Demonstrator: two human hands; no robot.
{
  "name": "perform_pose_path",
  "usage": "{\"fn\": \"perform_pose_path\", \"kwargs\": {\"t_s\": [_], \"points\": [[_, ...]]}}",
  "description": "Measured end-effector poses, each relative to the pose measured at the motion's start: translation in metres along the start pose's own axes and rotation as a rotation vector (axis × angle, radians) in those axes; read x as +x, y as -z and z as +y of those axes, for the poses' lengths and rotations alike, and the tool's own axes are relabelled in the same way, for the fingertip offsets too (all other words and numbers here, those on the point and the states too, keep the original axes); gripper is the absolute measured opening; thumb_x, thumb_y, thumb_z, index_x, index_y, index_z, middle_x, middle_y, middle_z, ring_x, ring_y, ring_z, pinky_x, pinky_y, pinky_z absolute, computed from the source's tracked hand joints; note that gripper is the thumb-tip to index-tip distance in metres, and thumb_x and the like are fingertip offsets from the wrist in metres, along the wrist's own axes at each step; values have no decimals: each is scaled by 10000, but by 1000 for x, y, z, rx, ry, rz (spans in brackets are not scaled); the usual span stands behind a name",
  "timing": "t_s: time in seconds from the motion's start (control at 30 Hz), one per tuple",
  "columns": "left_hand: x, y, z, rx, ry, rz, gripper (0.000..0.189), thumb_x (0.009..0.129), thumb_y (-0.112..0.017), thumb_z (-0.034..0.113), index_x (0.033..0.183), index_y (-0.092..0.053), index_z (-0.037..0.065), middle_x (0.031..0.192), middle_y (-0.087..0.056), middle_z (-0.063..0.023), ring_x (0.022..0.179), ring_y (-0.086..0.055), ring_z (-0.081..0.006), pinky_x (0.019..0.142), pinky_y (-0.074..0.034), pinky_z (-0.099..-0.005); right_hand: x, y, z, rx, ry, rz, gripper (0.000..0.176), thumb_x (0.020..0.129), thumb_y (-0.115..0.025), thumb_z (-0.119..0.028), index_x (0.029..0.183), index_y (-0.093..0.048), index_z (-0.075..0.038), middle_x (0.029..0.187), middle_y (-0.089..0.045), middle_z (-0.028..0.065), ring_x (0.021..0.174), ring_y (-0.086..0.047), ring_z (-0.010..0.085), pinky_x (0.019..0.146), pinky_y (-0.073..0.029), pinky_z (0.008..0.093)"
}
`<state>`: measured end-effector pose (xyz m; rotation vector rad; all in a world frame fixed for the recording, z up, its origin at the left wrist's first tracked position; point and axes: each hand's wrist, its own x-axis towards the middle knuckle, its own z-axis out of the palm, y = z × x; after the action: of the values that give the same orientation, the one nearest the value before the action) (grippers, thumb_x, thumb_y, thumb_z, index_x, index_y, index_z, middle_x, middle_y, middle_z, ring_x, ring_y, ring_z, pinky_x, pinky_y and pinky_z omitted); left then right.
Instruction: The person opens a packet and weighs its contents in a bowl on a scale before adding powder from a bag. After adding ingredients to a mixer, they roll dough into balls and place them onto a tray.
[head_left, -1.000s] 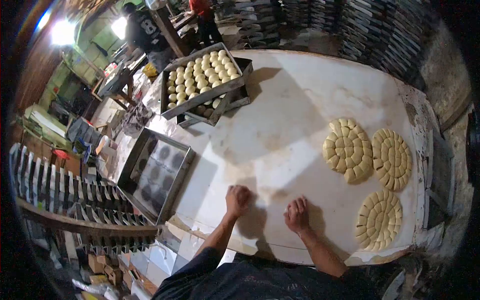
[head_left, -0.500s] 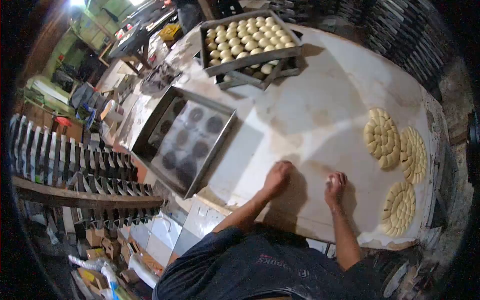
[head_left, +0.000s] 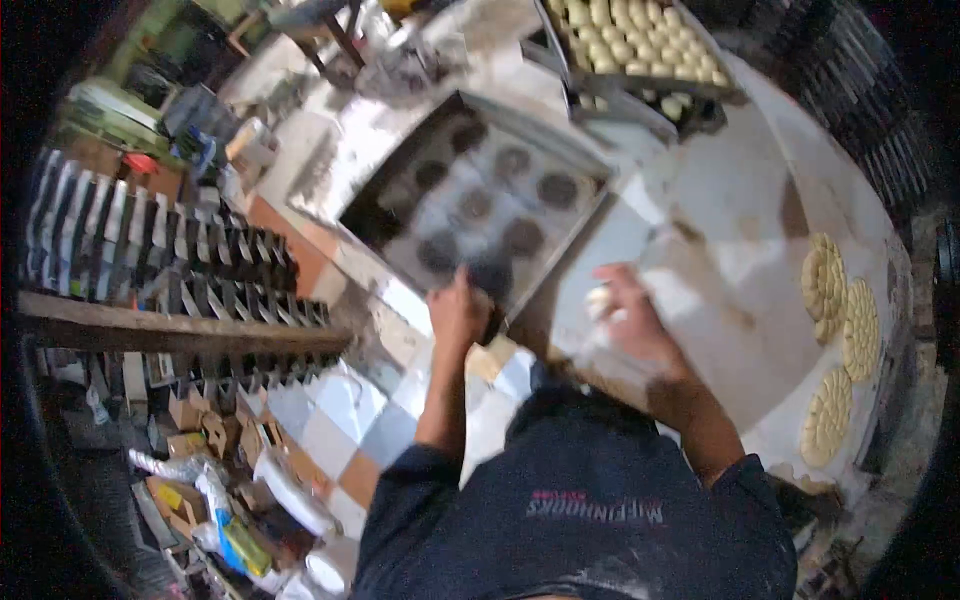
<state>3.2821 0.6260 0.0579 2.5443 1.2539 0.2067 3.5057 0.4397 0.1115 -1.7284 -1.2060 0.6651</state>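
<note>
My left hand (head_left: 458,312) is closed over the near rim of a deep metal tray (head_left: 562,262). The tray's flat bottom shows several dark round marks, and no dough lies in it. Just right of the tray, above the table, my right hand (head_left: 640,318) holds a small pale dough ball (head_left: 598,301) at its fingertips; motion blurs this hand. At the table's right edge lie several flat, round dough coils, among them an upper one (head_left: 823,288) and a lower one (head_left: 827,418), scored into segments.
Stacked trays (head_left: 655,88) filled with rows of dough balls stand at the far side of the table (head_left: 735,215). To the left is a slatted rack with a wooden beam (head_left: 180,325). Cardboard boxes (head_left: 185,415) and clutter lie on the tiled floor (head_left: 345,415).
My view has turned left. My left hand has gone from the tabletop to the tray's rim. My right hand has lifted off the table and moved left toward the tray with the dough ball.
</note>
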Motion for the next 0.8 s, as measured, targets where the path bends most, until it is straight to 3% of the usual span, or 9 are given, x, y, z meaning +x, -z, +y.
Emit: {"fn": "perform_pose_path", "kwargs": {"t_s": [0.03, 0.2, 0.27, 0.33, 0.37, 0.47, 0.53, 0.7, 0.8], "points": [[0, -6, -6, 93, 2, -45, 651, 710, -658, 280, 1269, -443, 25, 812, -657, -146, 780, -629, -310, 885, -378, -483, 26, -25, -20, -116, 285, 45, 361, 737, -620, -43, 1083, -521, -28, 1051, -553, 169, 1004, -569, 318, 853, -472, 388], [-6, 7, 2, 58, -84, 8, 767, 673, -693, 326, 1315, -376, 51, 635, -630, -97, 657, -628, -334, 854, -401, -490, 97, -113, -8, -440, 581, -124, 308, 759, -646, -225, 997, -567, -46, 1096, -541, 185, 1089, -491, 368, 955, -391, 445], [-2, 27, 4, -46, -15, -142, 792, 666, -714, 313, 1327, -361, 55, 865, -646, -167, 823, -614, -357, 884, -385, -506, 84, -107, -13, -359, 463, -134, 362, 731, -656, -212, 1032, -568, -32, 1104, -542, 182, 1133, -456, 371, 1010, -338, 458], [-7, 33, 9, -150, -197, 442, 778, 684, -719, 288, 1326, -353, 43, 1200, -505, -243, 1098, -496, -399, 960, -335, -518, 75, -89, 3, -288, 454, -154, 381, 725, -659, -213, 1044, -576, -23, 1097, -543, 180, 1130, -456, 370, 1018, -323, 479], [-15, 28, 13, -61, 50, 412, 724, 712, -680, 284, 1317, -372, 32, 1369, -318, -265, 1276, -287, -448, 1037, -259, -503, 68, -82, 19, -418, 520, -94, 357, 726, -659, -218, 1017, -584, -25, 1081, -548, 176, 1130, -458, 366, 1026, -311, 485], [-20, -16, 3, -197, 94, 539, 635, 678, -583, 63, 1280, -389, 23, 1401, -218, -298, 1312, -213, -461, 1079, -188, -540, 52, -59, 31, -514, 620, -84, 262, 754, -619, -199, 959, -605, -36, 1050, -563, 170, 1105, -479, 355, 1047, -279, 493], [-21, -17, 16, -216, 153, 551, 622, 665, -559, 37, 1267, -404, 27, 1409, -188, -303, 1319, -194, -466, 1090, -175, -531, 61, -50, 38, -429, 448, -217, 236, 755, -591, -140, 971, -606, -46, 1055, -565, 163, 1074, -497, 347, 1034, -297, 501], [-20, -21, 24, -306, 191, 545, 573, 613, -518, -24, 1183, -501, 39, 1415, -130, -340, 1341, -142, -494, 1107, -201, -464, 69, -49, 40, -279, 394, 142, 350, 690, -500, 75, 1022, -576, -6, 1068, -548, 189, 1060, -493, 379, 1000, -363, 446], [-23, -22, 23, -344, 191, 498, 566, 619, -520, -29, 1180, -504, 49, 1417, -104, -350, 1343, -123, -500, 1109, -189, -474, 70, -48, 29, -520, 377, -31, 430, 666, -529, 50, 1091, -553, -17, 1079, -554, 195, 1062, -490, 394, 1015, -355, 456]]}}
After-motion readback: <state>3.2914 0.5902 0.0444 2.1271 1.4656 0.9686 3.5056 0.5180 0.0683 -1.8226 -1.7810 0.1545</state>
